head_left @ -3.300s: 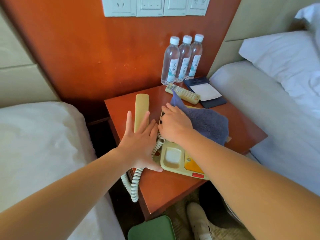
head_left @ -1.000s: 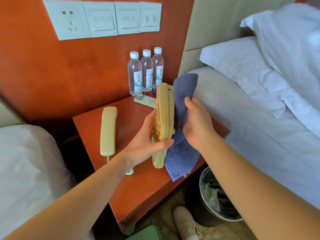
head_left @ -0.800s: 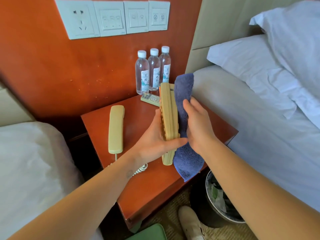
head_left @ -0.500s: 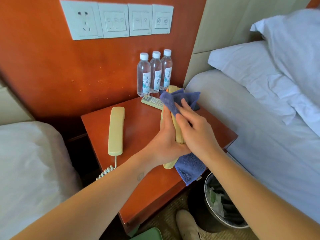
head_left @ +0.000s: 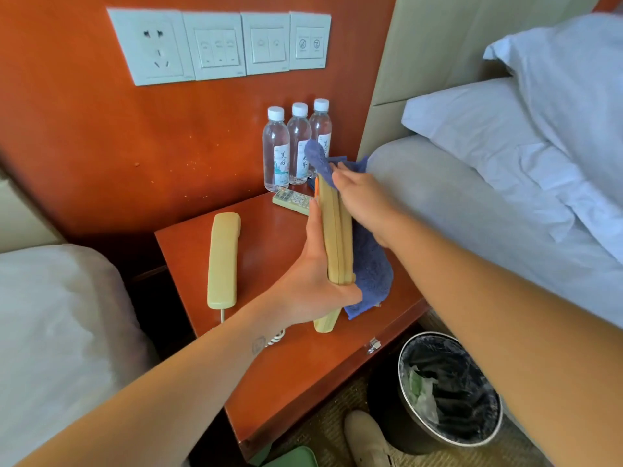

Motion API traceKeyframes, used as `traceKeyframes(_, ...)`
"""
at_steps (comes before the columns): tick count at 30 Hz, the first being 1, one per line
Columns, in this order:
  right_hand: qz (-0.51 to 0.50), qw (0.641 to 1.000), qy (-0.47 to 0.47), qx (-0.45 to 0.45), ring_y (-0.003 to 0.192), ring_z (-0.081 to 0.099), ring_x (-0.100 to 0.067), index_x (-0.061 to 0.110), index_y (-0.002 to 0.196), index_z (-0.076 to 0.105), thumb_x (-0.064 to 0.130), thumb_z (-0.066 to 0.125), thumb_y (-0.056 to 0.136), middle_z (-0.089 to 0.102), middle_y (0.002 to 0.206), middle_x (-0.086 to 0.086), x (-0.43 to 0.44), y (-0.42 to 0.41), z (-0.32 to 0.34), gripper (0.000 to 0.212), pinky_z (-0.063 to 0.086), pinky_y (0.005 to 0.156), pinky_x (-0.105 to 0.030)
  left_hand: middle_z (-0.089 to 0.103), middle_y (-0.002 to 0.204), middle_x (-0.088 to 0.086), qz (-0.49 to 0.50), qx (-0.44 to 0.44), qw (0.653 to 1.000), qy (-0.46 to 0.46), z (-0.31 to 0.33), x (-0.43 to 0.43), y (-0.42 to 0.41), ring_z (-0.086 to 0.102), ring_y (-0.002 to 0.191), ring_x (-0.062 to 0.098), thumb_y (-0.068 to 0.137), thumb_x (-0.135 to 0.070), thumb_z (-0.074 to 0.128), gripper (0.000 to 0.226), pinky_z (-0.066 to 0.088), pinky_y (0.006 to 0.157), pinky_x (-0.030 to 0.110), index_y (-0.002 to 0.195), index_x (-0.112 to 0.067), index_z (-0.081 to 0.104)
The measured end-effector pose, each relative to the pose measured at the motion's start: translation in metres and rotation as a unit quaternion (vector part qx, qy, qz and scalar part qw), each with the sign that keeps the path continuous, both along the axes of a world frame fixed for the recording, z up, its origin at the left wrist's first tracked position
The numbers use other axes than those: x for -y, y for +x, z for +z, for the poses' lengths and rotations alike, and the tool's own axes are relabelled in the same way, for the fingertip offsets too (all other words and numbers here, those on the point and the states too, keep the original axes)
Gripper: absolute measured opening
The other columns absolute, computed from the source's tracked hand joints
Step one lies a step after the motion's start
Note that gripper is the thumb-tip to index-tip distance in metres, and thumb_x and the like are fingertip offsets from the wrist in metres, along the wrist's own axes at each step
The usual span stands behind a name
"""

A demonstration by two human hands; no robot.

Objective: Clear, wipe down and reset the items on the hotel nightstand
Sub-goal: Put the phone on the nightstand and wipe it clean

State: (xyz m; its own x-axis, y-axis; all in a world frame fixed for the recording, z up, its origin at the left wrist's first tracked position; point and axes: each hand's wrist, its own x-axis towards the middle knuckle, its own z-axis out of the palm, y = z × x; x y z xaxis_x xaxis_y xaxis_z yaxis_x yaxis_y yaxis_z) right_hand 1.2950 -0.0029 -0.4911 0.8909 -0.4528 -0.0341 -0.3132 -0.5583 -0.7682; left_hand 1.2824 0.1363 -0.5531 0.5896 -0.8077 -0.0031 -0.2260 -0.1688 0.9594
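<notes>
Above the nightstand (head_left: 269,254), the left hand (head_left: 305,284) clasps the phone base (head_left: 335,237) on edge, seemingly so the right hand (head_left: 364,200), pressing the blue cloth (head_left: 372,274) against it, can wipe its underside.

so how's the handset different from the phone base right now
The handset lies flat on the nightstand, untouched; the phone base stands on edge, gripped by the left hand. Nothing covers the handset; the right hand presses a blue cloth against the phone base. Both are pale yellow plastic.
</notes>
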Motion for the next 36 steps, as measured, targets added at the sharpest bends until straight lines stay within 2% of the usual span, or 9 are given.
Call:
traceKeyframes(3,-0.019,0.997,0.06,0.037,0.134,0.044,-0.019,0.026,0.139,0.053,0.039,0.04,0.101,0.053,0.143,0.001,-0.019,-0.032,-0.011,0.042,0.031,0.113,-0.036,0.043,0.143,0.01,0.005,-0.021,1.0,-0.019,0.003,-0.01,0.003,0.059,0.084,0.0,0.069,-0.005,0.071,0.132,0.048,0.063,0.015,0.143,-0.044,-0.031)
traceKeyframes(6,-0.053,0.973,0.211,0.072,0.103,0.068,-0.017,0.025,0.103,0.075,0.051,0.053,0.091,0.075,0.102,0.001,-0.028,-0.062,-0.021,0.036,0.048,0.1,-0.044,0.051,0.13,0.002,-0.005,-0.028,0.999,-0.031,0.003,-0.016,0.006,0.059,0.089,-0.001,0.073,0.002,0.073,0.13,0.049,0.071,0.016,0.147,-0.045,-0.023)
traceKeyframes(9,-0.027,0.948,0.291,0.13,0.106,0.067,-0.009,0.028,0.107,0.074,0.04,0.052,0.098,0.073,0.109,0.004,-0.033,-0.067,-0.03,0.026,0.049,0.102,-0.037,0.056,0.115,0.001,-0.008,-0.033,0.999,-0.029,0.004,-0.018,0.006,0.061,0.085,0.002,0.078,0.01,0.069,0.125,0.054,0.072,0.025,0.148,-0.044,-0.02)
traceKeyframes(12,0.026,0.964,0.22,0.148,0.14,0.031,-0.001,0.029,0.146,0.04,0.032,0.038,0.105,0.033,0.155,0.01,-0.033,-0.042,-0.035,0.041,0.027,0.116,-0.027,0.061,0.107,0.01,-0.003,-0.037,0.999,-0.026,0.009,-0.02,0.006,0.062,0.08,0.01,0.078,0.013,0.065,0.122,0.055,0.074,0.037,0.149,-0.043,-0.016)
traceKeyframes(15,0.058,0.974,0.168,0.143,0.143,0.002,0.003,0.026,0.154,0.017,0.028,0.03,0.107,0.003,0.162,0.011,-0.029,-0.007,-0.035,0.049,0.005,0.115,-0.02,0.061,0.107,-0.006,0.016,-0.068,0.996,-0.046,0.004,-0.028,0.011,0.063,0.086,0.001,0.081,0.014,0.062,0.117,0.053,0.076,0.023,0.149,-0.045,-0.013)
traceKeyframes(18,0.089,0.979,0.153,0.104,0.147,-0.001,-0.004,0.026,0.154,0.016,0.031,0.027,0.107,0.005,0.162,0.011,-0.028,0.027,-0.035,0.049,0.003,0.114,-0.026,0.06,0.121,-0.018,0.064,-0.157,0.979,-0.116,-0.005,-0.042,0.019,0.063,0.108,0.004,0.081,0.008,0.066,0.113,0.055,0.084,0.026,0.146,-0.059,0.003)
traceKeyframes(25,0.11,0.993,-0.035,0.021,0.147,0.019,-0.015,0.026,0.15,0.035,0.033,0.044,0.102,0.024,0.159,0.007,-0.031,0.029,-0.07,0.049,0.018,0.117,-0.03,0.063,0.131,0.007,0.129,-0.398,0.876,-0.239,-0.055,-0.067,0.003,0.065,0.111,0.031,0.059,-0.007,0.07,0.101,0.056,0.088,0.047,0.145,-0.045,0.034)
traceKeyframes(32,0.122,0.96,-0.239,-0.082,0.149,0.012,-0.022,0.04,0.151,0.026,0.049,0.035,0.101,0.014,0.162,0.004,-0.018,0.012,-0.104,0.051,0.012,0.118,-0.046,0.068,0.116,-0.005,0.188,-0.238,0.953,0.021,-0.06,-0.082,0.018,0.066,0.103,0.012,0.085,-0.031,0.073,0.061,0.054,0.086,0.027,0.139,-0.024,0.045)
traceKeyframes(36,0.144,0.958,-0.23,-0.091,0.149,0.01,-0.02,0.033,0.15,0.032,0.042,0.034,0.103,0.02,0.161,0.006,-0.02,0.01,-0.107,0.048,0.008,0.118,-0.04,0.06,0.116,-0.019,0.262,-0.173,0.949,-0.03,-0.068,-0.066,-0.002,0.061,0.085,-0.018,0.097,-0.023,0.058,0.05,0.047,0.068,0.003,0.141,-0.029,0.036)
